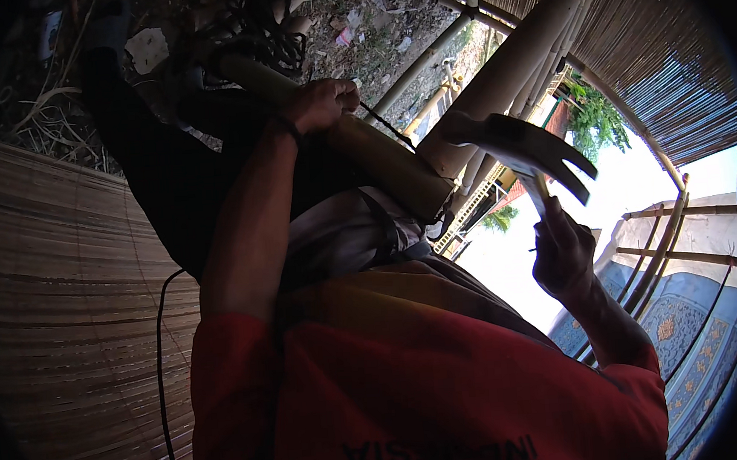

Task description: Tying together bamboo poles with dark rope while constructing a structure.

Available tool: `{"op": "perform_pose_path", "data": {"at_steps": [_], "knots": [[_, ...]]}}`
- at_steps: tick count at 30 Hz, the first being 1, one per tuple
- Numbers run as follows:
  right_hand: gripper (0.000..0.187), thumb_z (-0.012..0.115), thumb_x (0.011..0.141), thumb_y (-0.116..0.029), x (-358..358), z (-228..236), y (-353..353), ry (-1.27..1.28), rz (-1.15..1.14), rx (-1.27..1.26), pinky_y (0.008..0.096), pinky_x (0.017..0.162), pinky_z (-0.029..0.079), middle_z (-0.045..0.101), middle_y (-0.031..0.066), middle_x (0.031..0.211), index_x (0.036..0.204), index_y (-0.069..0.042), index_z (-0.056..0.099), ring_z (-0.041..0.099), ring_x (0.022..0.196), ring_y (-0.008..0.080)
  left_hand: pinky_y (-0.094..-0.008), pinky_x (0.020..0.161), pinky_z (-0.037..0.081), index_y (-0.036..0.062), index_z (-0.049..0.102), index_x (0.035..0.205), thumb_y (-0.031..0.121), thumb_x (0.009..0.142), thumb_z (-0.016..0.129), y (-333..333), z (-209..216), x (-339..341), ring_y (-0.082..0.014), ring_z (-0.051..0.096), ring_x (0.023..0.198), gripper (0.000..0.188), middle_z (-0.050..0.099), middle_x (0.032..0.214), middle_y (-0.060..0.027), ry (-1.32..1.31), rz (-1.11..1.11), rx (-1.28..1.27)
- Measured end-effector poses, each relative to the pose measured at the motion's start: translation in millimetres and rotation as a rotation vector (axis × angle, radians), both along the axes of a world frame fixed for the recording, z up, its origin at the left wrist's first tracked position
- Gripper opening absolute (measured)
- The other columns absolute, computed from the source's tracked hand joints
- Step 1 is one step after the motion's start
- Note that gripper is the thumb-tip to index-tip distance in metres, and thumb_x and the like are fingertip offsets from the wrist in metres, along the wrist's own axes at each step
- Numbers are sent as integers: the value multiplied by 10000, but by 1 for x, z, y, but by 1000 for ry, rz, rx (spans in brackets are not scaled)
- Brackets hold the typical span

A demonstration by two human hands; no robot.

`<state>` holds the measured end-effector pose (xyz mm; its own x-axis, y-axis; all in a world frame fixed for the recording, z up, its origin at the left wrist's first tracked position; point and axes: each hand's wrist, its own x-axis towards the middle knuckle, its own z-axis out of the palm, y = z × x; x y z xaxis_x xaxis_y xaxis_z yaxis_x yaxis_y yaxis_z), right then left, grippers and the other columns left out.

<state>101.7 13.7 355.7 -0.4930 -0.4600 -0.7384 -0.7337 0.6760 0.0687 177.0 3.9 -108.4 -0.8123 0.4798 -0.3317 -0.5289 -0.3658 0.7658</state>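
Observation:
In my raised right hand is a claw hammer, its fingers wrapped round the handle, with the dark head and forked claw uppermost. My left hand is closed above a bamboo pole that slants across my lap. From that fist a thin dark cord runs toward a thick upright bamboo post, where the two bamboos come together. The hammer head is near this post; whether they touch I cannot tell. The left fingertips are partly hidden.
Woven slatted matting spreads at the left, and a slatted screen hangs at the upper right. Dark coiled rope lies on littered ground. A black cable runs beside my left arm. Blue patterned cloth covers the lower right.

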Motion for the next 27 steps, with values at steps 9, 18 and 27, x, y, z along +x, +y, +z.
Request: {"op": "perform_pose_path", "data": {"at_steps": [9,18,27], "knots": [[574,630,905,-7,-13,-7,5,-154,-172,488,417,540,501,597,117,701,1458,-140,554,607,567,296,-299,961,527,-1,634,1359,180,989,698,-4,4,-1,-130,676,1060,417,747,1161,-91,-20,59,33],[705,590,918,85,-12,-17,-37,163,-35,-94,374,570,559,705,188,865,1568,-119,408,710,682,320,-309,977,519,25,659,1341,229,993,692,-11,10,-2,-119,672,1039,405,754,1090,-61,-73,114,31],[734,579,928,48,-12,-7,-22,-6,-120,211,402,552,541,667,129,763,1598,-159,363,666,619,318,-297,892,534,-1,696,1085,112,995,656,0,6,8,-102,652,945,151,715,968,-22,-107,229,34]]}}
